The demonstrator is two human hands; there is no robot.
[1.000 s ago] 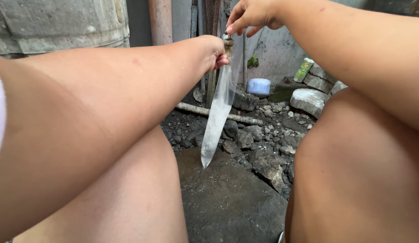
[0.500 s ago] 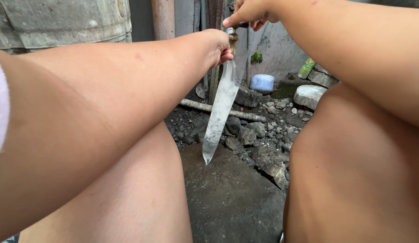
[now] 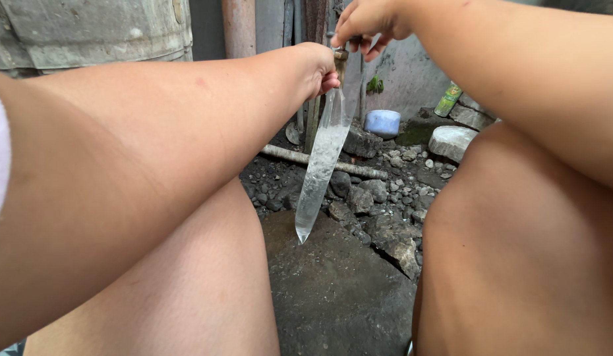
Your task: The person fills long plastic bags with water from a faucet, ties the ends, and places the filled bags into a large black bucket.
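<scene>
The left hand (image 3: pixel 320 66) is closed around the neck of a long clear plastic bag (image 3: pixel 318 171), pinching its mouth up against a tap (image 3: pixel 338 56). The bag hangs almost straight down from the tap, leaning slightly left, and tapers to a point just above the dark wet ground (image 3: pixel 339 290). Water shows inside it, frothy and white in the upper half and clearer toward the tip.

The right hand (image 3: pixel 367 21) sits at the top of the tap, fingers curled loosely over its handle; thumb and forefinger appear to touch it, though how firm the grip is cannot be told. Both forearms reach forward from the lower corners of the view, with the person's bare knees on either side below them.

Behind the bag, a pale length of pipe (image 3: pixel 326 163) lies across the ground among grey stones (image 3: pixel 366 198). Further back stands a small light-blue tub (image 3: pixel 382 122), near a mossy wall. To its right is a flat pale stone block (image 3: pixel 451 140), and above that a green can (image 3: pixel 449 99) leans on another block. A rust-coloured post (image 3: pixel 239 28) rises in the upper left beside a weathered grey drum (image 3: pixel 89 29).
</scene>
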